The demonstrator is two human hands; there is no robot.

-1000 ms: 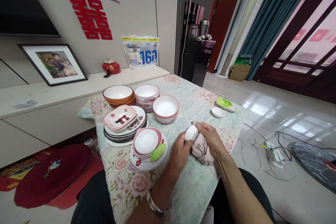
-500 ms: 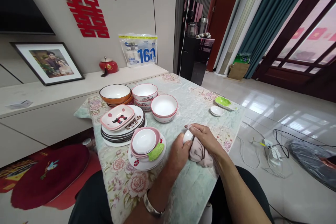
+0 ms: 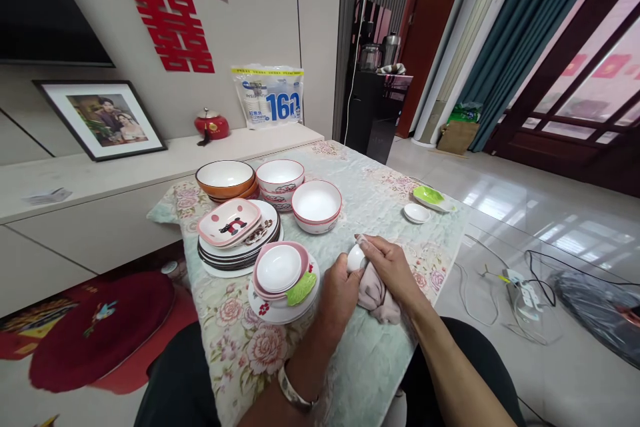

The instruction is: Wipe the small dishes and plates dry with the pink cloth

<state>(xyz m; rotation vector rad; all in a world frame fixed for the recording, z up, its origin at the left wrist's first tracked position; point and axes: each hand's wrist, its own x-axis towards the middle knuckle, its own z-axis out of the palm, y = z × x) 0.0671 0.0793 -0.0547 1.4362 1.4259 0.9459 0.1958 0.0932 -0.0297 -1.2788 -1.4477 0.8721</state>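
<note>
My left hand (image 3: 340, 290) is closed around a small white dish (image 3: 355, 257), held just above the table. My right hand (image 3: 393, 267) grips a pinkish cloth (image 3: 374, 295) and presses it against that dish. Most of the dish is hidden by my fingers and the cloth. Just left of my hands stands a stack of small plates (image 3: 283, 277) with a pink-rimmed white dish on top and a green leaf-shaped piece at its edge.
The floral tablecloth (image 3: 360, 360) also carries a dark-rimmed plate stack with a pink pig-face dish (image 3: 229, 222), an orange bowl (image 3: 225, 178), two pink-rimmed bowls (image 3: 316, 205), a small white saucer (image 3: 416, 213) and a green leaf dish (image 3: 429, 197). Cables lie on the floor at the right.
My right hand has shifted the cloth slightly over the small dish, covering more of it. Both hands stay in about the same place; the view swayed a little.
</note>
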